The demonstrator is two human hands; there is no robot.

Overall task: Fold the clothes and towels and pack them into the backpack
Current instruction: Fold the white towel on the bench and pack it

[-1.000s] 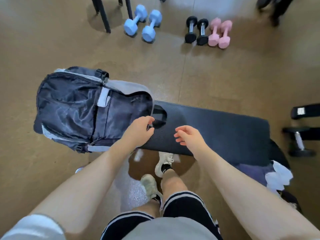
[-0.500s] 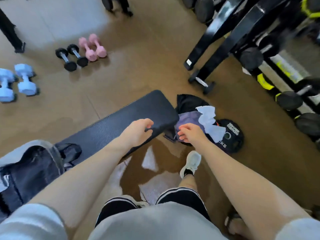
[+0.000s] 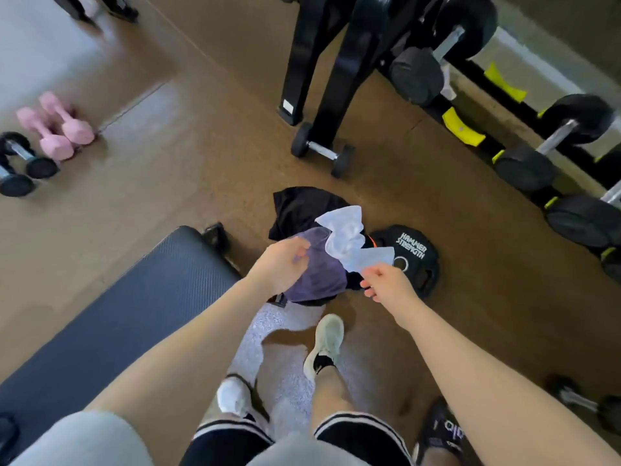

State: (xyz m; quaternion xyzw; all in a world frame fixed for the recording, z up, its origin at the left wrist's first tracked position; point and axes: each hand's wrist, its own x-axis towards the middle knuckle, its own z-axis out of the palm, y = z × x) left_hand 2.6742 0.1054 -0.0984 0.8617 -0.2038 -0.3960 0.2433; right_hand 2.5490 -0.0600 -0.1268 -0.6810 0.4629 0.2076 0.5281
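While both arms reach out over the floor, the left hand (image 3: 280, 264) curls its fingers on the edge of a purple garment (image 3: 319, 274) that lies heaped under and just beyond it, though motion blur leaves it unclear how firmly it grips. Just right of it, the right hand (image 3: 386, 284) pinches the lower end of a crumpled white cloth (image 3: 349, 235), which rises away from the fingers and drapes over the purple piece. Beyond both hands lies a black garment (image 3: 302, 205); past the right hand a black weight plate (image 3: 415, 255) sits partly under the pile. Left of the left hand runs a dark padded bench (image 3: 134, 307). The backpack is out of view
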